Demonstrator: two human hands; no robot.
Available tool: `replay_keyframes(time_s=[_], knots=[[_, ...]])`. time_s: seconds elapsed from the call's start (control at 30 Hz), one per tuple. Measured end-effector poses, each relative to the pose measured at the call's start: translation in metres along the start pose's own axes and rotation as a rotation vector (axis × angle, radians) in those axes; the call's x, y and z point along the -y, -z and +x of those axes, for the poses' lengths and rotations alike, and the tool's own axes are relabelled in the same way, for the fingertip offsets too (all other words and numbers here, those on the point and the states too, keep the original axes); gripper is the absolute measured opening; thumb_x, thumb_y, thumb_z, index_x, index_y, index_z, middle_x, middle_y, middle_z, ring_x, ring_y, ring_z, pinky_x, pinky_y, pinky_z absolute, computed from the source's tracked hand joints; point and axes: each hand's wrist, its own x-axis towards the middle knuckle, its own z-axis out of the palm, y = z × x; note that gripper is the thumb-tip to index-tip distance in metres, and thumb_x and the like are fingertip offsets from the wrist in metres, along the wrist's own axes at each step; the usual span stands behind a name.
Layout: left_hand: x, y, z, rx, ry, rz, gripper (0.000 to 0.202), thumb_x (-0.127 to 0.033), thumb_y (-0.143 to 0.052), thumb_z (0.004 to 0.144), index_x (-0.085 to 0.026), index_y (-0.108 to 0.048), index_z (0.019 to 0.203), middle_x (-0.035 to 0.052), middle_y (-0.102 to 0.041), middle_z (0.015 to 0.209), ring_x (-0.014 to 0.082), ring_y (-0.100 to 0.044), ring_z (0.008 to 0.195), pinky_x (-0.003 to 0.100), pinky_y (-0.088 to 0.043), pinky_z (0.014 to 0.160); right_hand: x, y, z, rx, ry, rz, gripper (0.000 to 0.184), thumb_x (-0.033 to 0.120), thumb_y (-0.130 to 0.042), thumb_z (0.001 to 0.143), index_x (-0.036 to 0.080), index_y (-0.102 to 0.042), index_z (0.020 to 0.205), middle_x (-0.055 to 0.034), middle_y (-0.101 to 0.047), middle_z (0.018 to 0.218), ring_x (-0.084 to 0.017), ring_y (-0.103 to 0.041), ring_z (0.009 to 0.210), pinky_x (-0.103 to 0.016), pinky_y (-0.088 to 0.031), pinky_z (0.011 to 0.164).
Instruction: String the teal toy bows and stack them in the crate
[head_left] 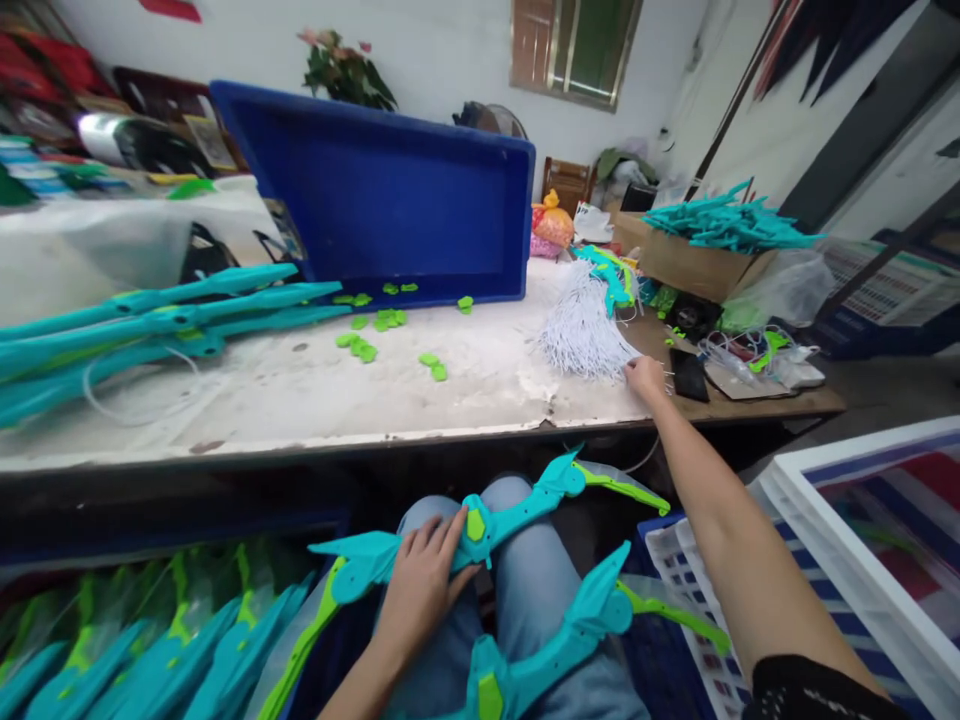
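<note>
Across my knees lies a teal and lime-green toy bow (517,517). My left hand (430,562) is closed around its middle, next to the green centre piece. A second toy bow (555,665) rests lower on my lap, partly cut off by the picture's bottom edge. My right hand (646,380) reaches out to the table's front edge, fingers pinched at the tips of a bundle of white strings (585,325). How many strings are between those fingers cannot be made out. At the bundle's far end lie teal and green plastic parts (611,275).
Small green pieces (390,320) are scattered on the white tabletop (480,375) before a tipped blue bin (375,200). Teal bow parts (165,325) are stacked left; a cardboard box (694,262) of teal parts stands right. Finished-looking bows (172,640) fill a lower-left container; a white crate (832,540) stands right.
</note>
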Motion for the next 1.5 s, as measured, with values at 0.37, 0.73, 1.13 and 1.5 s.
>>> replay_keyframes(time_s=[0.37,0.73,1.13,1.5], knots=[[0.008,0.003,-0.004,0.008,-0.02,0.022,0.059,-0.039,-0.053,0.088,-0.019,-0.042,0.142,0.0116,-0.069,0.114,0.0305,-0.059,0.111,0.041,-0.048,0.088,-0.01,0.012,-0.021,0.24,-0.227,0.519,0.007,0.014,-0.063,0.078,0.01,-0.066,0.075,-0.01,-0.068,0.068,-0.015,-0.063,0.06,-0.023,-0.046,0.053],[-0.059,0.031,0.034,-0.003,0.071,-0.502,0.041,-0.031,-0.048,0.086,-0.015,-0.062,0.121,0.0162,-0.059,0.13,0.0327,-0.049,0.126,0.053,-0.038,0.106,-0.056,0.007,-0.167,0.558,-0.401,1.277,0.024,0.026,-0.082,0.062,0.015,-0.061,0.067,-0.0004,-0.066,0.059,-0.007,-0.058,0.045,-0.015,-0.046,0.041],[-0.192,0.013,0.104,0.602,0.518,-1.573,0.037,-0.048,-0.073,0.066,-0.012,-0.07,0.076,0.0048,-0.067,0.061,0.0111,-0.051,0.053,0.024,-0.038,0.055,-0.068,-0.008,-0.207,0.514,-0.394,1.586,0.038,0.03,-0.088,0.049,0.015,-0.067,0.077,0.0008,-0.069,0.064,-0.006,-0.056,0.047,-0.015,-0.042,0.041],[-0.188,0.018,0.109,0.583,0.808,-1.724,0.042,-0.043,-0.086,0.054,-0.013,-0.074,0.081,0.0103,-0.074,0.085,0.0194,-0.067,0.079,0.027,-0.049,0.071,-0.122,0.013,-0.254,0.684,-0.391,1.494,0.041,0.042,-0.083,0.058,0.018,-0.062,0.084,0.0016,-0.067,0.06,-0.01,-0.059,0.044,-0.018,-0.041,0.04]])
